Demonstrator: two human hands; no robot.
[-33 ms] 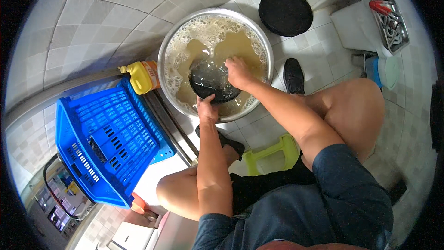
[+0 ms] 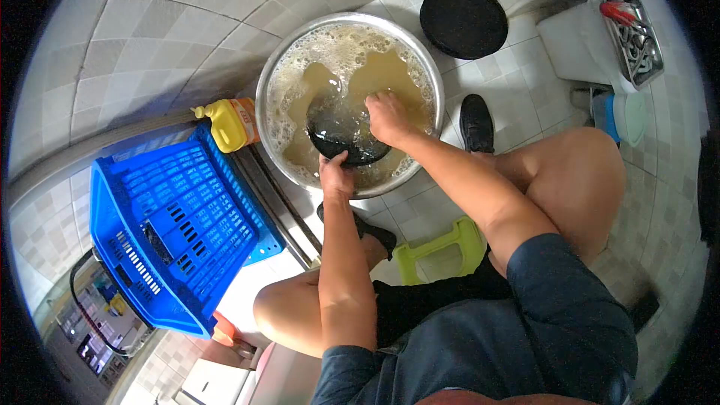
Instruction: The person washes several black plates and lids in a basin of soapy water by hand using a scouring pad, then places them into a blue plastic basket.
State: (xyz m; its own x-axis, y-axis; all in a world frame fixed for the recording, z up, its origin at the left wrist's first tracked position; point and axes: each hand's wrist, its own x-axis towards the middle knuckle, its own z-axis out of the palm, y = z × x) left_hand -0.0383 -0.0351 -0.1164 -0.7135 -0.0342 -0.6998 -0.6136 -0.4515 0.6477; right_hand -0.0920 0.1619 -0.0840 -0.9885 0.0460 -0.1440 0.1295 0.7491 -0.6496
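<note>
Pale floor tiles [image 2: 150,45] fill the head view, and a person sits low on a green stool [image 2: 442,255] over a wide metal basin [image 2: 420,67]. It holds murky brown water with foam thick along its far and left rim. A dark round pan [image 2: 341,139] lies tilted in the water, half under. The left hand [image 2: 336,176] is clamped on the pan's near edge, fingers curled over it. The right hand [image 2: 386,116] rests on the pan's far right side, fingers bent and wet in the water; whether it grips something there I cannot tell.

To my eye the soapy pan could slip from the left hand's hold and splash over the rim onto the floor, which would make the tiles slick.

A yellow bottle [image 2: 225,124] stands just beside the basin, touching a blue crate [image 2: 172,225] that looks bare inside. A black round lid [image 2: 463,19] lies beyond the basin. At far right a metal tray [image 2: 637,37] holds utensils.
</note>
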